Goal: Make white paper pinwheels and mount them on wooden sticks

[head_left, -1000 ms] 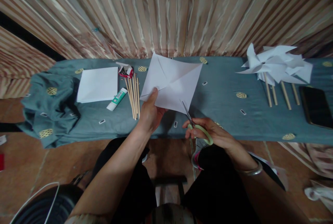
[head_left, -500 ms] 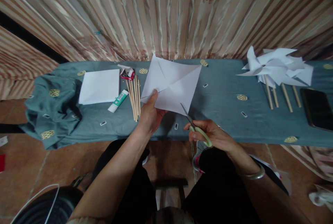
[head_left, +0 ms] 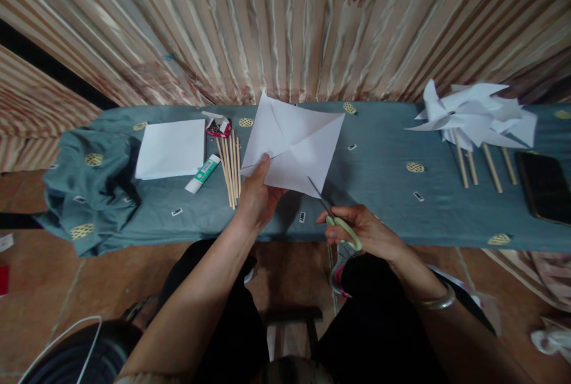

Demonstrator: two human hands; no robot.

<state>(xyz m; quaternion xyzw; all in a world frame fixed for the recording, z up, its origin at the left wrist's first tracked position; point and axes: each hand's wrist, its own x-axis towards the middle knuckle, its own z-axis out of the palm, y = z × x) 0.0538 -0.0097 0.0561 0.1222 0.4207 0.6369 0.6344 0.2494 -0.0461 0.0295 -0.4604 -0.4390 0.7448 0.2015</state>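
A square sheet of white paper (head_left: 307, 140), with diagonal creases and slits running in from its corners, is held above the cloth. My left hand (head_left: 259, 194) pinches its lower left edge, thumb on top and fingers beneath. In my right hand (head_left: 357, 229) is a pair of scissors (head_left: 341, 227) with pale green handles. Their blades meet the paper at its lower right corner, one blade lying over the sheet. The fingers of my right hand are wrapped around the handles.
On the blue-green cloth (head_left: 379, 194) to the left are a stack of white paper (head_left: 172, 149), a glue stick (head_left: 203, 173), a small red box (head_left: 218, 125) and several wooden sticks (head_left: 229, 170). Paper pinwheels (head_left: 473, 113) and a black phone (head_left: 542, 185) lie right. A striped curtain (head_left: 289, 27) hangs behind.
The scissors and my right hand have shifted very slightly around the paper's lower right corner. My left hand keeps the same hold, and the other things stay put.
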